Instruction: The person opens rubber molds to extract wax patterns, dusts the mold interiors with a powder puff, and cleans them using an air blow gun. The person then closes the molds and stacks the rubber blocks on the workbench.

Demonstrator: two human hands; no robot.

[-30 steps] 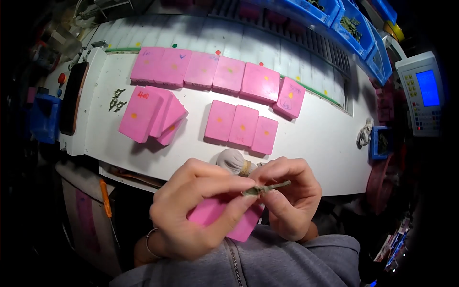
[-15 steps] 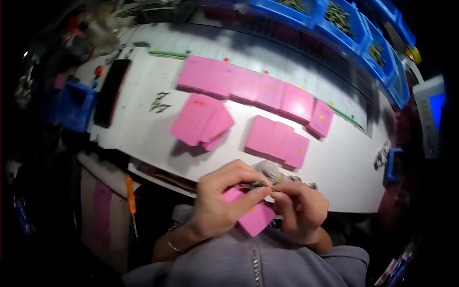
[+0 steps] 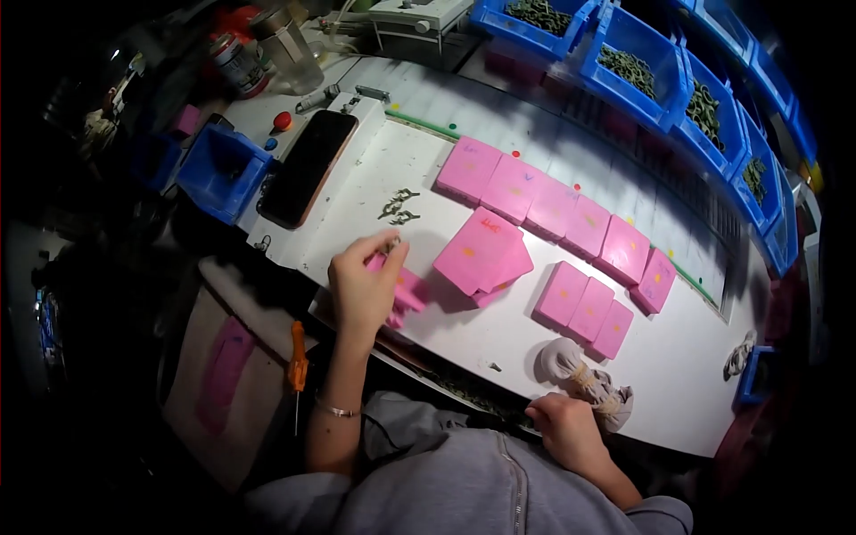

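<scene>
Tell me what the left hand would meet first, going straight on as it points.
The left hand would likely meet the small green pieces first, though its height is hard to judge.

Brightly lit white tabletop [image 3: 678, 401], soft shadows beside pink blocks [image 3: 481, 254], black corners, curved wide-angle distortion

Two hands: one left hand [image 3: 359, 290], one right hand [image 3: 568, 430]. Six blocks [image 3: 626, 250] form the back row and three more the short row. One stack [image 3: 470, 254] shows at least two blocks; their overlap makes a sure count hard. Four bins [image 3: 615, 100] hold green pieces at upper right, and one box [image 3: 205, 193] sits beside the phone. One phone [image 3: 309, 169], one red knob [image 3: 283, 120], one screwdriver [image 3: 299, 357], one bracelet [image 3: 337, 411], one zip [image 3: 518, 486]. Two red dots [image 3: 515, 154].
</scene>
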